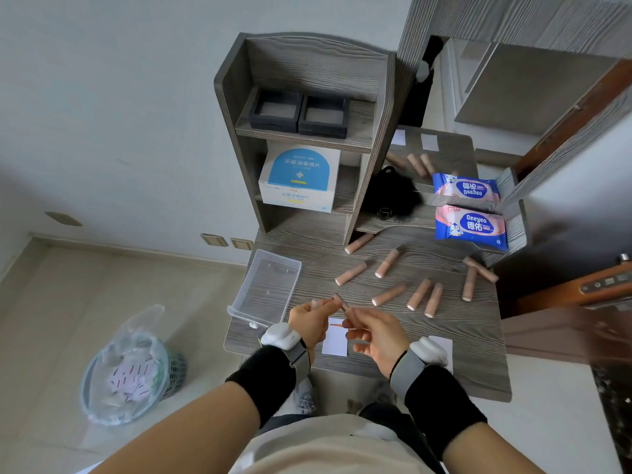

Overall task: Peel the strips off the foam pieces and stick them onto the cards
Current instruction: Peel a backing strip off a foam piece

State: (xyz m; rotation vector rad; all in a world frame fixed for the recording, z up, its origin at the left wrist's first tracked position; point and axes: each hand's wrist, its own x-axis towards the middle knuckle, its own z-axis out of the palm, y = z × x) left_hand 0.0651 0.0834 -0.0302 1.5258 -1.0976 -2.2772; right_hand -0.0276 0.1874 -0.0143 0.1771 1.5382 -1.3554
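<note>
Both my hands meet above the near edge of the grey desk [342,268]. My left hand [313,319] and my right hand [374,333] both pinch one small tan foam piece [341,301], held tilted between them. A thin reddish strip [337,325] hangs just below it, over a white card [336,341] lying flat on the desk. A second white card [444,343] is partly hidden behind my right wrist. Several more tan foam pieces [388,295] lie scattered across the desk behind my hands.
A clear plastic tray [270,285] sits at the desk's left edge. A shelf unit [307,131] holds two black boxes and a blue-and-white box. Wet-wipe packs [470,227] lie at the right by a mirror. A lined bin [130,367] with scraps stands on the floor.
</note>
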